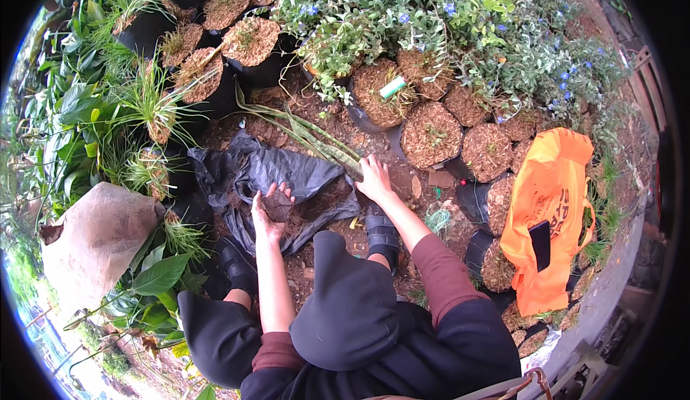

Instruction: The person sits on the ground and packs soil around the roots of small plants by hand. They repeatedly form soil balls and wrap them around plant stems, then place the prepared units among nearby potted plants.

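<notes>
Palm up and fingers curled, my left hand (272, 212) cups a clump of dark soil (277, 206). Beneath it a crumpled black plastic sheet (248, 177) lies on the ground, with more loose dark soil on it. My right hand (375, 178) is closed around the lower end of a snake plant (316, 140). The plant's long green leaves with paler edges stretch away to the far left over the ground. My right fingertips are partly hidden, and so is whatever roots the plant has.
Black grow bags topped with brown fibre (431, 134) stand in a curve at far left, far side and right. A phone (540, 245) rests on an orange bag (550, 199) at right. Blue-flowered plants (460, 26) spread behind; a pale cloth cover (104, 242) is at left.
</notes>
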Motion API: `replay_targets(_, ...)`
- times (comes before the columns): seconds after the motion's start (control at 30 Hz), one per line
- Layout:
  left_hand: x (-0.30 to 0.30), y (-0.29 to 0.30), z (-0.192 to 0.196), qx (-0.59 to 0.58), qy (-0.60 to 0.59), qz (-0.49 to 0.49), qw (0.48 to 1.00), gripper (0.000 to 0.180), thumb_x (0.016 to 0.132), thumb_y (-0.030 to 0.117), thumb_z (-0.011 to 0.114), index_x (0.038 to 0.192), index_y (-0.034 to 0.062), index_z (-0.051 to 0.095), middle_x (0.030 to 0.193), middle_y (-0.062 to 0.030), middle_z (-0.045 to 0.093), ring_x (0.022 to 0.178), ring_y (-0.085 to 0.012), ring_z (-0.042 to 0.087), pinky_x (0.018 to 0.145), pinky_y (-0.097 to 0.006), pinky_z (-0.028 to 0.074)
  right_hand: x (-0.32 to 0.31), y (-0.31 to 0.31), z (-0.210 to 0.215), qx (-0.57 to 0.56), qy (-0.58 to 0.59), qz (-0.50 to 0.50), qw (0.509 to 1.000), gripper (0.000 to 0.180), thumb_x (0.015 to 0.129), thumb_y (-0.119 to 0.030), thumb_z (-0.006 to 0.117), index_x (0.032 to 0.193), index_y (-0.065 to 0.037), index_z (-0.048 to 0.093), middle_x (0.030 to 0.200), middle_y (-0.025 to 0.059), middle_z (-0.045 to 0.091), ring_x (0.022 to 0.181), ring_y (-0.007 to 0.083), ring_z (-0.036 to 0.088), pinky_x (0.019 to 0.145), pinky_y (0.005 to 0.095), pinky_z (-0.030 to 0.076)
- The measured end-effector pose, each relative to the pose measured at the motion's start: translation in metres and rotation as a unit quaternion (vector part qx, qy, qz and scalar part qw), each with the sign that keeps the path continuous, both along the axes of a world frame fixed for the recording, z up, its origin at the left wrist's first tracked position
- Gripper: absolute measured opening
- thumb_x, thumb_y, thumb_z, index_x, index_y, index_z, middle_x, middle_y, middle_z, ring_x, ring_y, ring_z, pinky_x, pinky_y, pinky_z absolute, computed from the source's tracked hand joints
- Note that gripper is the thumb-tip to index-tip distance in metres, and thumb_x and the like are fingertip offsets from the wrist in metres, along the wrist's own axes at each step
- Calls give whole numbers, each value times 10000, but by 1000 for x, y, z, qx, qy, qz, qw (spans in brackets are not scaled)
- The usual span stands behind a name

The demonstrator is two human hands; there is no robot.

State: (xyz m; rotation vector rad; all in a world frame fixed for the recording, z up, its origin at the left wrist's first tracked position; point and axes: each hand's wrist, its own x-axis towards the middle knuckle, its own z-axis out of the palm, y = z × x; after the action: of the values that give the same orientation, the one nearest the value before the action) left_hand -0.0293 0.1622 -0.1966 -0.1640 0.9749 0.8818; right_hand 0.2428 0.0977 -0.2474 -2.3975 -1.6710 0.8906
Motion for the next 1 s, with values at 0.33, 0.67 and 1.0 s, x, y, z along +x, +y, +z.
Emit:
replay_targets(0.33, 3, -2, 6, 9, 9, -13, 1000, 508, 882, 388, 418, 1238, 26, 425, 1278, -154, 466, 1023, -287, 537, 906, -434, 425, -3, -6, -16, 121, 70, -63, 988, 315, 723, -104, 642, 1007, -51, 516, 983, 129, 565, 917, 335, 563, 800, 444, 425)
replay_targets(0.67, 4, 1, 5, 27, -4, 3, 1000, 531, 880, 401, 425, 1249, 21, 405, 1257, -152, 473, 1047, -304, 522, 898, -443, 427, -4, 74, 35, 353, -49, -45, 933, 142, 783, -131, 579, 905, -59, 579, 903, 115, 560, 860, 312, 574, 710, 407, 479)
replay_targets(1.0, 2, 0, 2, 16, -14, 24, 999, 518, 877, 397, 430, 1242, 30, 408, 1256, -151, 472, 1036, -307, 528, 889, -461, 427, -2, -1, -34, 67, -34, 123, 990, 107, 658, -76, 545, 740, -47, 609, 786, 142, 614, 769, 319, 620, 675, 433, 498)
